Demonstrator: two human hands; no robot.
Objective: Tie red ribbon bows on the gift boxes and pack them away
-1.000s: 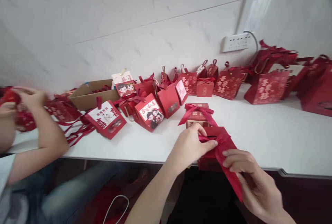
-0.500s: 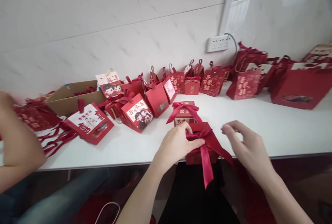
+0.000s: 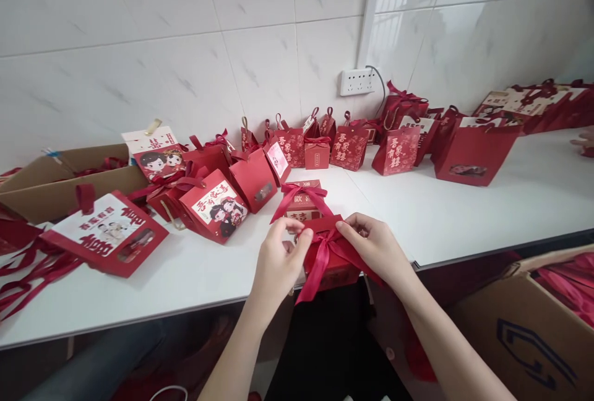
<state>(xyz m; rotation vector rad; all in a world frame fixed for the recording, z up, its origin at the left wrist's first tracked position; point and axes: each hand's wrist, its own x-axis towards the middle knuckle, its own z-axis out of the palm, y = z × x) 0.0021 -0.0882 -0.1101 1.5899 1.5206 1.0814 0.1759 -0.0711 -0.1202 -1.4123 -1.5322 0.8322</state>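
A small red gift box (image 3: 335, 265) sits at the front edge of the white counter (image 3: 464, 215), with a red satin ribbon (image 3: 320, 262) tied across its top and one tail hanging off the edge. My left hand (image 3: 278, 258) pinches the ribbon at the left side of the knot. My right hand (image 3: 375, 246) pinches the ribbon on the right side. Just behind stands a second small red box with a tied ribbon bow (image 3: 301, 198).
Many red gift boxes and bags line the tiled wall, among them a box with a cartoon couple (image 3: 214, 206) and a flat one (image 3: 106, 234). A cardboard box (image 3: 55, 184) stands far left, another (image 3: 529, 320) below at right. A wall socket (image 3: 357, 81) is behind.
The view swung right, and the other person at the left is out of view. My right hand let the ribbon tail go, then came back to the knot; both hands now pinch the ribbon.
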